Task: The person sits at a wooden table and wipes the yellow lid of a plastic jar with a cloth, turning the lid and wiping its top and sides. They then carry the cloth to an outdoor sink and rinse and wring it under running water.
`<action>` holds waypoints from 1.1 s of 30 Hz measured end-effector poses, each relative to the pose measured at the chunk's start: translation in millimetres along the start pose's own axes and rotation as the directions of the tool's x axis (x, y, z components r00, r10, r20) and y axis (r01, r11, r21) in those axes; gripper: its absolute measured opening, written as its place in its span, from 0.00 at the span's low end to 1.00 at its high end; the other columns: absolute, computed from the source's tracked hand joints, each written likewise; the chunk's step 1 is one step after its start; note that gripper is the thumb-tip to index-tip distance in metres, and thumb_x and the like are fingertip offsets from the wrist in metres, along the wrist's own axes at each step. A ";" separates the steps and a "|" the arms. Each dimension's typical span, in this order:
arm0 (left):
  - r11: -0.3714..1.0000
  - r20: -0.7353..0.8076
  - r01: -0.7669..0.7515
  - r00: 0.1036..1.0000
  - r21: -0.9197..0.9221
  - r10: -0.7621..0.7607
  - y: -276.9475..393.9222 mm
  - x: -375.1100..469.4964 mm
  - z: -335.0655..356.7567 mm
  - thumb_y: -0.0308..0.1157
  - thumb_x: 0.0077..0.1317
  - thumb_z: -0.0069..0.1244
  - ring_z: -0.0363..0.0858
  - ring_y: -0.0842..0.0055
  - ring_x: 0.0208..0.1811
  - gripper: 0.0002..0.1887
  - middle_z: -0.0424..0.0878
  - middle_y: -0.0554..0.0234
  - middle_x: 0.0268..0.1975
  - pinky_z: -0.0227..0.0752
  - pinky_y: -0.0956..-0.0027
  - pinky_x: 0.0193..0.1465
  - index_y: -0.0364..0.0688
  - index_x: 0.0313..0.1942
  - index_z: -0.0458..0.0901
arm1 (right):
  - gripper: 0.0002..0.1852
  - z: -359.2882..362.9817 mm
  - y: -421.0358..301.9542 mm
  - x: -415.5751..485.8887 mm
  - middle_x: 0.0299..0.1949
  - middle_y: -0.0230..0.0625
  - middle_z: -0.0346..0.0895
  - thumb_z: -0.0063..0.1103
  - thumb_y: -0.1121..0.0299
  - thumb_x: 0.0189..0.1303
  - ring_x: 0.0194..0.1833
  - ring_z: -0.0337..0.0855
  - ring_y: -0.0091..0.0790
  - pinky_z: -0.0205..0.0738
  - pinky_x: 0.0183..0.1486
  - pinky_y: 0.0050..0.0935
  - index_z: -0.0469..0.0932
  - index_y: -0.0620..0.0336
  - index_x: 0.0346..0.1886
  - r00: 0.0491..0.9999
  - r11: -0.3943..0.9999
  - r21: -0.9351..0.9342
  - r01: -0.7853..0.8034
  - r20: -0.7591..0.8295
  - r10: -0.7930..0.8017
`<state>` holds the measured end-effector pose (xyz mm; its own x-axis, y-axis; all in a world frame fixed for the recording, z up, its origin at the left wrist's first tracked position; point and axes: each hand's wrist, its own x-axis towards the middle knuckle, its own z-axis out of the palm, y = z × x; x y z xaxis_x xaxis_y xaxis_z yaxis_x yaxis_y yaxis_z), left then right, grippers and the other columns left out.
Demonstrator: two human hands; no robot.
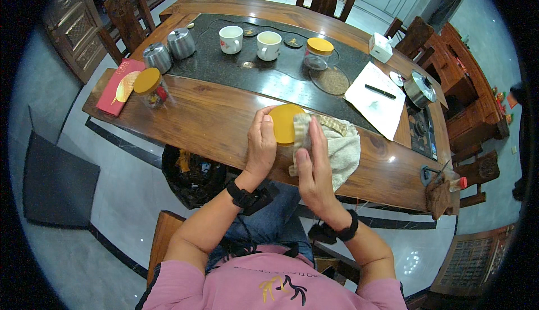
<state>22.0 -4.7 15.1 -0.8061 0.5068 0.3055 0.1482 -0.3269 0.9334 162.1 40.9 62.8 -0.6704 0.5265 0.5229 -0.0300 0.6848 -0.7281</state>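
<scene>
My left hand [262,143] grips a jar with a yellow lid [287,121] by its left side, above the front edge of the wooden table. The jar's body is mostly hidden under the lid and behind my hands. With my right hand [315,167] I press a folded part of a pale towel [302,131] against the jar's right side; that part is blurred. The rest of the towel [346,152] lies in a heap on the table, just right of my right hand.
Another yellow-lidded jar [151,87] stands left, near a red packet [120,87] and metal canisters [181,42]. Two mugs [230,40] and a third jar [318,51] stand on the dark stone inlay [252,80]. Right are paper [374,99], a pen [380,91] and a pot [419,89].
</scene>
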 end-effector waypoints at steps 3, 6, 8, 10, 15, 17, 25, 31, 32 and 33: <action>1.000 0.035 0.026 0.999 0.007 -0.026 2.1 -1.2 -3.6 0.34 0.81 0.33 0.80 0.68 0.54 0.19 0.83 0.49 0.52 0.72 0.65 0.61 0.30 0.56 0.78 | 0.26 2.9 19.0 30.7 0.76 0.59 0.63 0.46 0.65 0.81 0.77 0.64 0.52 0.52 0.80 0.40 0.65 0.73 0.74 0.997 0.995 0.091 -0.048 0.064 0.042; 0.997 0.086 -0.051 0.995 0.064 0.045 0.1 -1.8 -4.0 0.34 0.81 0.33 0.80 0.66 0.54 0.19 0.83 0.47 0.52 0.71 0.64 0.62 0.29 0.55 0.78 | 0.28 1.1 37.8 51.6 0.71 0.49 0.72 0.40 0.54 0.85 0.74 0.68 0.39 0.57 0.77 0.34 0.70 0.69 0.72 0.961 0.891 0.370 -0.262 0.183 0.207; 0.981 0.090 -0.107 0.991 0.161 0.094 -3.3 -2.6 -2.2 0.36 0.81 0.34 0.80 0.71 0.53 0.20 0.83 0.53 0.51 0.72 0.67 0.61 0.32 0.56 0.79 | 0.33 -3.3 46.3 58.4 0.69 0.43 0.74 0.36 0.47 0.85 0.71 0.69 0.32 0.60 0.74 0.30 0.70 0.67 0.73 0.892 0.774 0.454 -0.441 0.315 0.323; 0.978 0.099 -0.133 0.988 0.164 0.118 -7.1 -3.0 -0.7 0.37 0.81 0.35 0.80 0.75 0.53 0.20 0.84 0.56 0.51 0.73 0.69 0.60 0.33 0.57 0.79 | 0.33 -7.8 50.5 58.6 0.68 0.44 0.75 0.36 0.47 0.85 0.70 0.71 0.33 0.60 0.74 0.29 0.70 0.68 0.73 0.831 0.686 0.474 -0.552 0.381 0.405; 0.999 0.091 -0.023 0.996 0.029 0.020 -11.5 -1.0 -4.1 0.34 0.81 0.35 0.80 0.68 0.54 0.18 0.82 0.49 0.52 0.71 0.66 0.62 0.30 0.56 0.78 | 0.32 -5.5 44.7 39.4 0.70 0.48 0.72 0.36 0.49 0.85 0.71 0.71 0.35 0.59 0.75 0.30 0.67 0.69 0.75 0.904 0.844 0.336 -0.418 0.244 0.351; 1.000 0.050 0.005 0.999 -0.025 -0.004 -10.9 0.6 -7.2 0.34 0.81 0.35 0.80 0.71 0.54 0.18 0.82 0.52 0.52 0.72 0.67 0.61 0.31 0.56 0.77 | 0.30 -1.3 35.9 23.8 0.71 0.52 0.72 0.38 0.54 0.85 0.73 0.69 0.40 0.58 0.76 0.32 0.67 0.72 0.74 0.951 0.915 0.262 -0.306 0.117 0.285; 0.980 0.043 0.108 0.994 -0.166 -0.102 -9.4 1.1 -11.8 0.33 0.80 0.38 0.78 0.78 0.50 0.15 0.82 0.59 0.49 0.74 0.71 0.58 0.33 0.54 0.78 | 0.24 -5.8 12.9 4.0 0.75 0.51 0.67 0.41 0.64 0.83 0.78 0.63 0.47 0.52 0.80 0.40 0.69 0.70 0.73 0.998 0.982 0.177 -0.069 0.024 0.066; 0.980 0.036 0.125 0.992 -0.156 -0.121 -10.1 3.5 -13.7 0.37 0.82 0.41 0.78 0.80 0.51 0.16 0.82 0.60 0.50 0.74 0.72 0.58 0.33 0.54 0.79 | 0.20 6.2 36.7 36.5 0.68 0.45 0.74 0.45 0.65 0.82 0.70 0.72 0.42 0.59 0.76 0.36 0.75 0.64 0.69 0.991 0.942 0.306 -0.136 0.059 0.124; 0.977 0.039 0.151 0.988 -0.153 -0.147 -9.2 3.7 -13.6 0.38 0.82 0.42 0.78 0.80 0.52 0.17 0.82 0.60 0.51 0.74 0.73 0.58 0.33 0.55 0.78 | 0.20 9.8 39.9 37.4 0.68 0.45 0.74 0.46 0.65 0.82 0.70 0.72 0.42 0.59 0.76 0.36 0.75 0.63 0.69 0.987 0.932 0.325 -0.160 0.059 0.149; 0.977 0.069 0.125 0.991 -0.175 -0.115 -7.8 3.2 -13.3 0.40 0.82 0.42 0.77 0.80 0.53 0.18 0.80 0.59 0.53 0.73 0.72 0.59 0.33 0.57 0.76 | 0.20 12.9 42.2 36.7 0.68 0.45 0.74 0.46 0.64 0.82 0.70 0.71 0.42 0.59 0.76 0.36 0.75 0.62 0.69 0.987 0.924 0.347 -0.163 0.052 0.154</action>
<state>10.7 -11.2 6.3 -0.7766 0.5944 0.2087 -0.0563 -0.3954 0.9168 126.8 82.6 45.5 -0.7049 0.5987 0.3804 -0.1761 0.3718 -0.9115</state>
